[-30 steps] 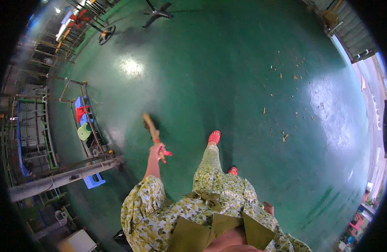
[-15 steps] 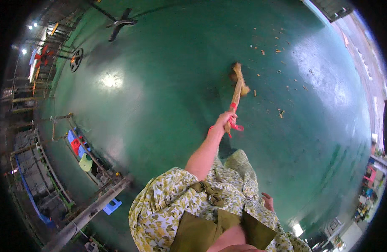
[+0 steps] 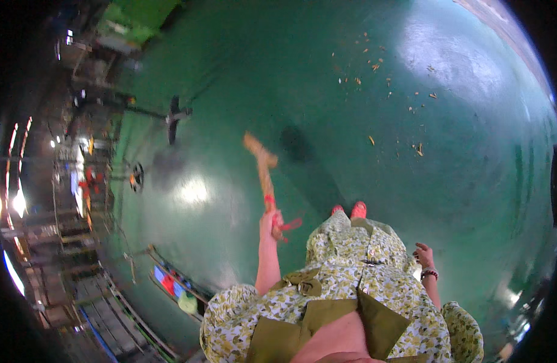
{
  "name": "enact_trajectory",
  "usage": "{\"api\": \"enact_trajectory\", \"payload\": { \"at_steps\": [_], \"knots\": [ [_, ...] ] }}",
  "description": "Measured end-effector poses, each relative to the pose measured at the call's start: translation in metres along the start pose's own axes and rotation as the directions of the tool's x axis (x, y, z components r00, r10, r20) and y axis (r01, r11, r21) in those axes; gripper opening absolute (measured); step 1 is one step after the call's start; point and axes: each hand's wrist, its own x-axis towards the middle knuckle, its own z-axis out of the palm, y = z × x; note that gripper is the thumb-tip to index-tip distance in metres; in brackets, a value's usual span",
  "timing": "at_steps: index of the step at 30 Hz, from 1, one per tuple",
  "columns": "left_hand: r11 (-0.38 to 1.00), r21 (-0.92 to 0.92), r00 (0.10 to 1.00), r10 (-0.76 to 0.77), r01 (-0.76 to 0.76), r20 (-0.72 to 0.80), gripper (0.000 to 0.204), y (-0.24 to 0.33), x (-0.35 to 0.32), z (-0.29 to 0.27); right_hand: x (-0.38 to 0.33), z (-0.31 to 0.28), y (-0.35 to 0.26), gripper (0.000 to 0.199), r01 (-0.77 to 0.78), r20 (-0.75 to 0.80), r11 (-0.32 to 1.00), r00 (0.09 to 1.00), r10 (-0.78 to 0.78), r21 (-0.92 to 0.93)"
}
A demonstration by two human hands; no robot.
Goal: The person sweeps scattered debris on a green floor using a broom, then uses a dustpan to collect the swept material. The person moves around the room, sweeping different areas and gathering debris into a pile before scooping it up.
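Note:
My left hand is closed around the handle of a straw hand broom, just beside a red tie with loose ends. The broom points away from me, its bristle end lifted over the green floor and a little blurred; a dark shadow lies on the floor to its right. At my right side hangs my right hand, a beaded bracelet at the wrist, its fingers loosely bent and apart with nothing seen in them. Small yellowish-brown scraps are scattered on the floor ahead and to the right.
A black crossed-foot stand and a round black base stand on the left. Nearer is a metal frame with blue, red and green things in it. Cluttered racks line the left side. My red shoes are on the green floor.
My left hand has swung the broom leftward, away from the scraps, and its bristle end has risen. My right hand now shows more fully. The whole view has shifted.

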Motion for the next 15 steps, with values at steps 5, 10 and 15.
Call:
{"api": "enact_trajectory", "payload": {
  "at_steps": [5,10,15],
  "knots": [
    [0.994,0.087,0.997,-0.055,0.061,-0.062,0.014,0.08,0.028,-0.078,0.016,0.025,-0.001,0.035,0.008,-0.067,0.975,0.998,0.007,0.222],
    [0.973,0.226,0.997,-0.024,0.039,-0.067,0.024,0.143,0.068,-0.014,-0.008,0.044,0.03,0.04,-0.137,-0.125,0.939,0.975,0.184,0.316],
    [0.741,0.586,0.891,-0.449,0.326,0.071,0.019,0.13,0.189,0.057,-0.046,0.105,0.028,0.044,-0.261,-0.102,0.819,0.928,0.359,0.511]
  ]
}}
